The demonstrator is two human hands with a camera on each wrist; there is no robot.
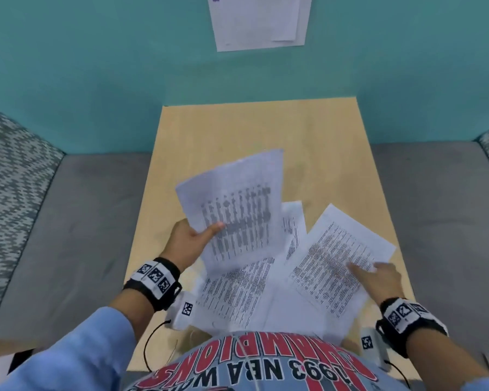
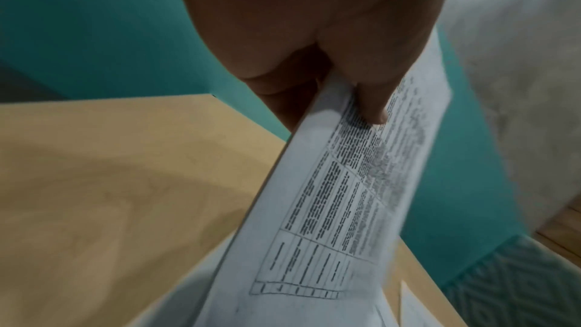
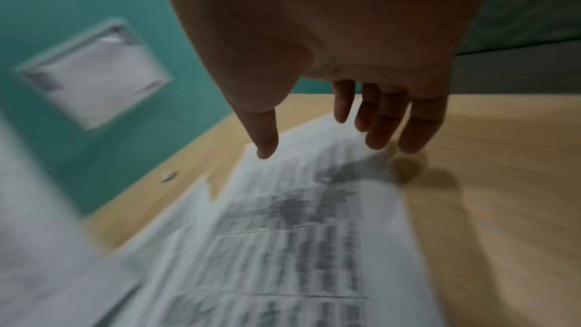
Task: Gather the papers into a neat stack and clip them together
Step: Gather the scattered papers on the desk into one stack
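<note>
Printed papers (image 1: pixel 237 289) lie fanned across the near half of the wooden table (image 1: pixel 237 128). Your left hand (image 1: pixel 187 244) pinches one lifted sheet (image 1: pixel 235 210), thumb on top. Your right hand (image 1: pixel 378 280) hovers over the right-hand sheet (image 1: pixel 331 258) with fingers (image 3: pixel 377 118) spread, holding nothing; contact unclear.

Printed papers (image 1: pixel 316 266) scattered, one sheet (image 1: pixel 237 213) lifted.

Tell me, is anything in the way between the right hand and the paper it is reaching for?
Nothing visible is. The right hand is open over the right-side sheet on the table, fingers spread just above its corner. The left hand holds other papers off to the side.
</note>
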